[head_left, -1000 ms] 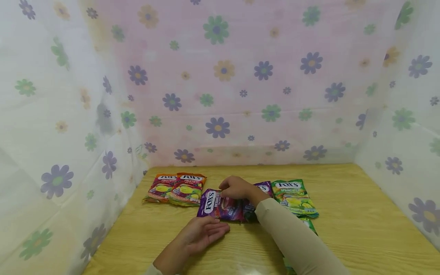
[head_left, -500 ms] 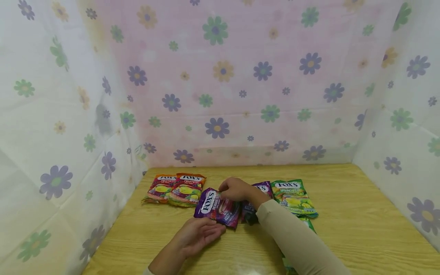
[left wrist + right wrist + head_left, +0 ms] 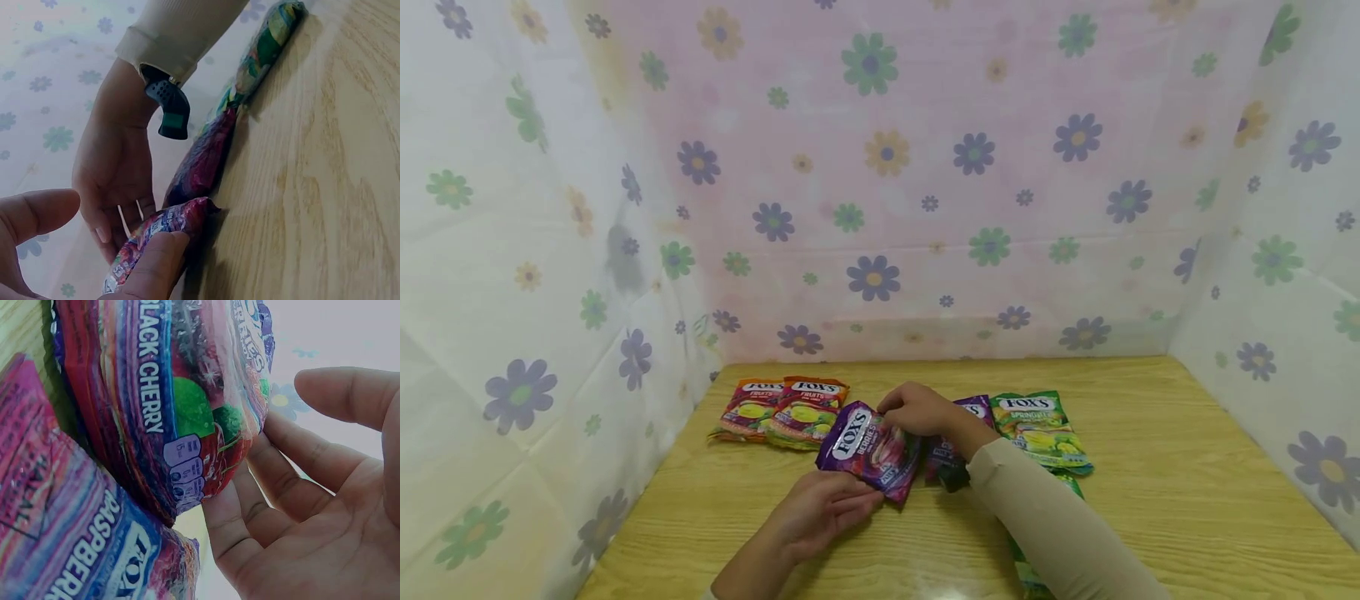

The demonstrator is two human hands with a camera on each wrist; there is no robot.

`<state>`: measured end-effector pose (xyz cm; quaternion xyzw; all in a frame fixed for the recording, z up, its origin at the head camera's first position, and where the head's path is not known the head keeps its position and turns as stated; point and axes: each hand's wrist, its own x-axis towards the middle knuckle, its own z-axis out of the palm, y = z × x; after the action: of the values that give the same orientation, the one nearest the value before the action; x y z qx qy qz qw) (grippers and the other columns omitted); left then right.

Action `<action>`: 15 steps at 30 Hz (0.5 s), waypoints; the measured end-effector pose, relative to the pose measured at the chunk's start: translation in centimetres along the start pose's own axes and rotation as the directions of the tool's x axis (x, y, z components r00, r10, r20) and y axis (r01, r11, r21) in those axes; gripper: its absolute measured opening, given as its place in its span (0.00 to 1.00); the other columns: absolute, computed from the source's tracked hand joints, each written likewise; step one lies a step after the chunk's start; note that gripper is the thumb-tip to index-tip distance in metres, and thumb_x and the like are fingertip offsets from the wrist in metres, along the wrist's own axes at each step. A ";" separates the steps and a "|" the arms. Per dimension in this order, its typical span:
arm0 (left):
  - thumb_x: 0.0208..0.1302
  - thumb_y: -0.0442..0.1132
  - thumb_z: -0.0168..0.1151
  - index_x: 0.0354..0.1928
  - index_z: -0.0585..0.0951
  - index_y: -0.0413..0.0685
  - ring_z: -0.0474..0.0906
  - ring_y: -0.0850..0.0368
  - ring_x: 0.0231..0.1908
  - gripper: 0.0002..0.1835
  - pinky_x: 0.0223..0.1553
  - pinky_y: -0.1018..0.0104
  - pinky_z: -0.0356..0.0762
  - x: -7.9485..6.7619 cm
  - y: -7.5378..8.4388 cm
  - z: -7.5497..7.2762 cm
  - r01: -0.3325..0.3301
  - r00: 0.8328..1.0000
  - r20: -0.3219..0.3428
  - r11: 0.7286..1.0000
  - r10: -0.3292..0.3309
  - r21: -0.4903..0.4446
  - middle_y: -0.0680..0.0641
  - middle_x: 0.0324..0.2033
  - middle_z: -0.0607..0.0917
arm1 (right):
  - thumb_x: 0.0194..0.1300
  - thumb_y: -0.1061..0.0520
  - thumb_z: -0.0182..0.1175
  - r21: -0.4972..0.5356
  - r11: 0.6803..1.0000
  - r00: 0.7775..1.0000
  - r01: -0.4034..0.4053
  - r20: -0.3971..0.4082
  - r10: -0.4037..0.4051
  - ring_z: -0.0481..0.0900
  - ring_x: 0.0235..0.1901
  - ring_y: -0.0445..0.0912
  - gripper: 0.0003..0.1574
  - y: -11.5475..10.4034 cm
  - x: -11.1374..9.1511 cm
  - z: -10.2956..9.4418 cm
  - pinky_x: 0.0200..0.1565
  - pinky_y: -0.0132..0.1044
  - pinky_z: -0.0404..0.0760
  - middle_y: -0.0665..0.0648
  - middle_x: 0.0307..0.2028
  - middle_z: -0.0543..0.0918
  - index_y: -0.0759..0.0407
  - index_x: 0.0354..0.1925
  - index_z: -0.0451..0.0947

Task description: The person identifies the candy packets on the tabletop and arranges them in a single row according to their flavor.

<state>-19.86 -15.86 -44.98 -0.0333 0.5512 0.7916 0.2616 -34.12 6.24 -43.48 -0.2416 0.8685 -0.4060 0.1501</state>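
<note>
A purple Fox's berries candy bag (image 3: 876, 450) lies tilted on the table between both hands. My left hand (image 3: 823, 508) touches its near edge; in the left wrist view the fingers (image 3: 153, 269) rest against the bag and the thumb stands apart. At its far right edge is my right hand (image 3: 917, 408). The right wrist view shows the right fingers (image 3: 234, 515) against the bag's side, thumb away from it. Another purple bag (image 3: 943, 458) lies just right, partly hidden by the right wrist.
Two red-orange fruits bags (image 3: 808, 412) overlap at the left. Green Spring Tea bags (image 3: 1041, 429) lie at the right, one nearer bag (image 3: 1030, 575) mostly hidden beneath the right sleeve. Flowered cloth (image 3: 876, 208) encloses the wooden table (image 3: 1187, 483) at the back and sides.
The purple berries bag has turned clockwise and shifted slightly left, opening a gap from the other purple bag. My left hand has moved a little left with it; the right stays near its place.
</note>
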 end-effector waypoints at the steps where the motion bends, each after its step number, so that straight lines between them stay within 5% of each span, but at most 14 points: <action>1: 0.74 0.34 0.55 0.50 0.80 0.31 0.87 0.51 0.52 0.12 0.56 0.62 0.85 0.0 0.1 0.0 -0.003 1.000 0.003 1.000 0.003 0.007 0.35 0.53 0.87 | 0.69 0.49 0.64 0.007 1.000 1.000 0.000 -0.007 0.000 0.81 0.53 0.47 0.21 0.0 0.0 -0.1 0.59 0.49 0.82 0.53 0.55 0.86 0.55 0.56 0.87; 15: 0.79 0.37 0.49 0.67 0.61 0.25 0.87 0.49 0.53 0.24 0.56 0.62 0.85 -0.2 1.7 -0.4 -0.068 0.997 -0.016 0.993 0.070 0.093 0.36 0.52 0.86 | 0.72 0.51 0.61 0.076 0.996 0.996 0.041 -0.088 -0.034 0.81 0.54 0.49 0.19 -1.2 -1.4 -1.1 0.57 0.50 0.83 0.55 0.58 0.85 0.54 0.56 0.87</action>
<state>-20.51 -16.74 -43.62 -0.0098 0.5905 0.7735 0.2301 -33.11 6.98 -41.79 -0.2341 0.8529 -0.4524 0.1142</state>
